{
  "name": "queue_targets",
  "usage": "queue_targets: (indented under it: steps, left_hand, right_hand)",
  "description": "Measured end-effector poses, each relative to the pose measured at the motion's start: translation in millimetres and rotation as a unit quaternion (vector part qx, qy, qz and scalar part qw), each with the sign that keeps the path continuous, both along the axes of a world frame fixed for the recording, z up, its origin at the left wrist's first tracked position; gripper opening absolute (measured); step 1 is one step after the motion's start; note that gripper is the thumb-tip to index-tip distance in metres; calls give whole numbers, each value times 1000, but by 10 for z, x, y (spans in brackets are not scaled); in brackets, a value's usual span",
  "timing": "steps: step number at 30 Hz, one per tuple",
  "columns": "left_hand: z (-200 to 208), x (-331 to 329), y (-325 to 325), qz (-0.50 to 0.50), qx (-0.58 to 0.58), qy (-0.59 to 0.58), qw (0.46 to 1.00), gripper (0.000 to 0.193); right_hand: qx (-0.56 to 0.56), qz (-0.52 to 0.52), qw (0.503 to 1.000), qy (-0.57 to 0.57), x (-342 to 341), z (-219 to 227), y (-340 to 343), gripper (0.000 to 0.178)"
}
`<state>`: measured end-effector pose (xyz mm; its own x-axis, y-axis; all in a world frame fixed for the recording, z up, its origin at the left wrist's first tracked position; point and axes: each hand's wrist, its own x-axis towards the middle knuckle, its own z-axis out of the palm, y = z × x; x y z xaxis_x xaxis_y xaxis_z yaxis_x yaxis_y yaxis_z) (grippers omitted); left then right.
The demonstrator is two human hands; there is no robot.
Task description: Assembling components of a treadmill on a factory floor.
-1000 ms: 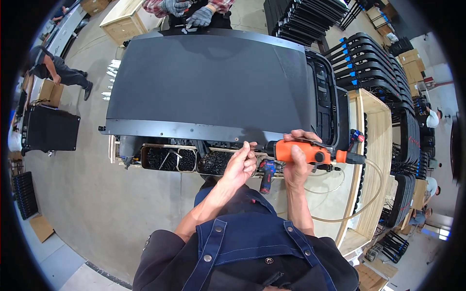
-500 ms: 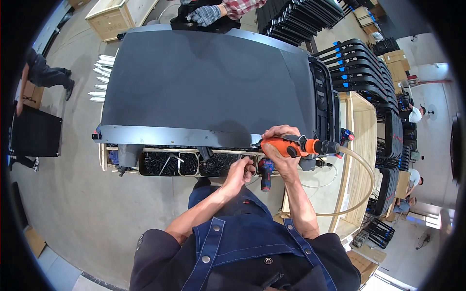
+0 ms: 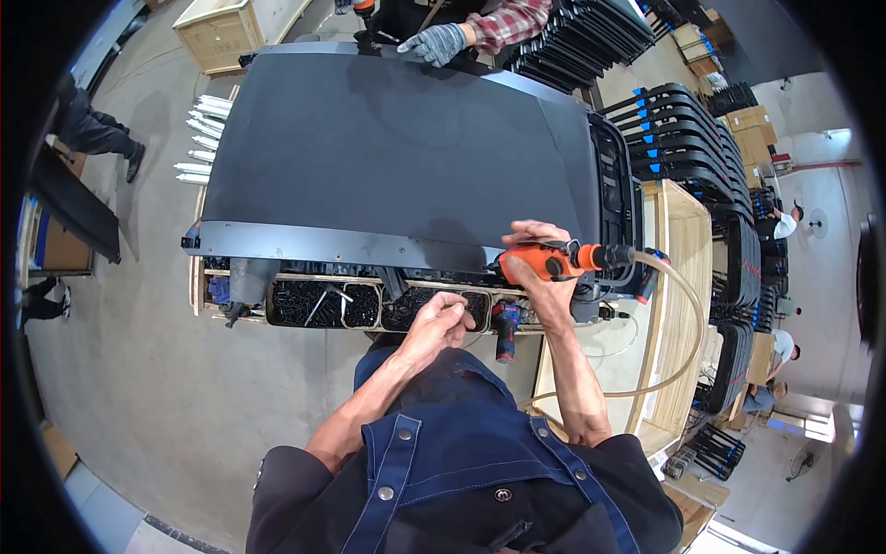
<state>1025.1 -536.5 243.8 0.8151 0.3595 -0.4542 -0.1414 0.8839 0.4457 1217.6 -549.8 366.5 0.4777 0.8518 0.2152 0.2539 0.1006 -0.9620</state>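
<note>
My right hand (image 3: 546,286) is wrapped round an orange air screwdriver (image 3: 533,261), whose tip meets the near metal rail (image 3: 355,247) of a large dark flat deck like a treadmill's (image 3: 397,152). A pale hose (image 3: 694,319) runs from the tool's rear end. My left hand (image 3: 437,329) is closed, its fingertips drawn together over the right part of a bin of black screws (image 3: 415,303); whatever they hold is too small to name. Just right of that bin hangs a blue and black cordless driver (image 3: 505,331).
Across the deck, a co-worker's gloved hand (image 3: 434,44) rests near the far rail beside another orange tool (image 3: 365,11). A wooden crate (image 3: 678,222) stands to the right, near stacked black frames (image 3: 688,138). White tubes (image 3: 208,129) stick out at the left.
My left hand has moved slightly left, still closed. The screwdriver stays at the rail in my right hand. The co-worker's glove has shifted right, and an orange tool now shows beside it.
</note>
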Motion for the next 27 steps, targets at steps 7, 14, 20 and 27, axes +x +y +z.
queue_targets:
  steps: [7, 14, 20, 27]
  left_hand:
    - [38, -97, -17, 98, -34, -19, 994, 30]
    - [121, -175, -52, 150, 4, -53, 987, 31]
    - [183, -347, -19, 162, 64, 6, 985, 28]
    - [303, -617, 287, 148, 349, 184, 907, 16]
  right_hand:
    - [135, 34, 961, 241, -40, 254, -246, 46]
    - [155, 42, 924, 348, 26, 98, -258, 46]
    - [132, 43, 907, 398, -48, -26, -181, 43]
    - [91, -39, 893, 439, -396, -185, 39, 50]
